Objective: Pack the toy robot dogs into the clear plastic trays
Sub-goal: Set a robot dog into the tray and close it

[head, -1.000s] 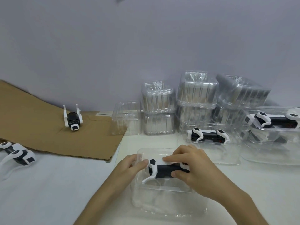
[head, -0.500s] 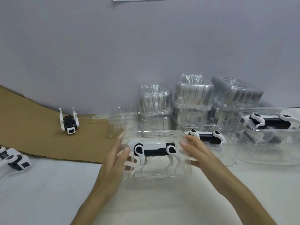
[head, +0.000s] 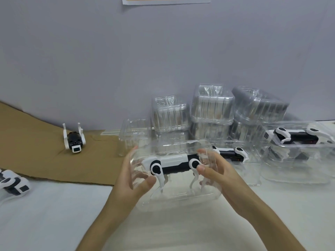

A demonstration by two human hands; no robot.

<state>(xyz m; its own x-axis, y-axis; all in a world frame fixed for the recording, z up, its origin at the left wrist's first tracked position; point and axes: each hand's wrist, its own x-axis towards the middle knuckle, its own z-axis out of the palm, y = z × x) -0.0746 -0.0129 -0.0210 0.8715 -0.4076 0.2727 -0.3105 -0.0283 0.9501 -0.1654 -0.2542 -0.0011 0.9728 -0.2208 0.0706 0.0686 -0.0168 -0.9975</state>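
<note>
Both hands hold one clear plastic tray (head: pixel 177 196) between them over the white table (head: pixel 54 223); whether it touches the table I cannot tell; the left hand (head: pixel 132 176) curls round its left end, thumb on the near face, and the right hand (head: pixel 217 173) clasps its right end the same way; inside sits a toy robot dog (head: pixel 172 164), seen side-on, legs pointing down. Just beyond the right hand lies a second packed tray (head: pixel 253 171) with a dog in it; further right of that hand, a third packed tray (head: pixel 297 165) likewise. Left of the left hand, at the frame's edge, lies a loose dog (head: pixel 12 183); beyond it a cardboard sheet (head: pixel 36 151) bears an upturned dog (head: pixel 74 140), legs in the air. Past both hands, against the wall, stand stacked empty trays (head: pixel 212 105).
</note>
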